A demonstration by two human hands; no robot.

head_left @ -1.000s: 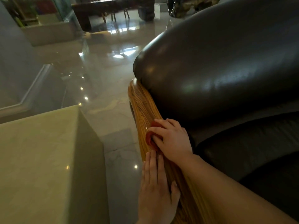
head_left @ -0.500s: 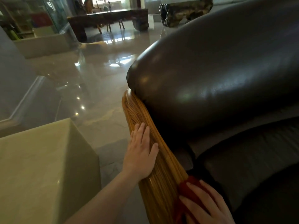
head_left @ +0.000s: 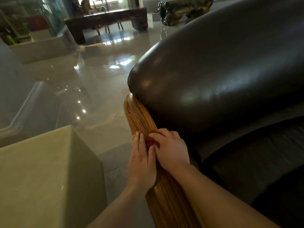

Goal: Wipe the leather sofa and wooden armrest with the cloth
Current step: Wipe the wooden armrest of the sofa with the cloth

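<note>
Dark leather sofa (head_left: 222, 76) bulges at right, its striped wooden armrest (head_left: 139, 117) running from near to far along the left edge. Left hand (head_left: 141, 163) lies flat on the rail, fingers straight and together, while the right hand (head_left: 171, 150) presses down just beside it, fingers curled over a red cloth (head_left: 150, 142) on the armrest.

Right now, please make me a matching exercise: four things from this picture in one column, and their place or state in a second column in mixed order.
Column 1:
1. cloth
2. left hand
3. wooden armrest
4. pale stone block

Column 2:
A. stands on the floor, left of the armrest
B. runs along the leather sofa's edge
C. red, mostly hidden under the right hand
D. lies flat on the wood, holding nothing

Pairs: 1-C, 2-D, 3-B, 4-A
</note>
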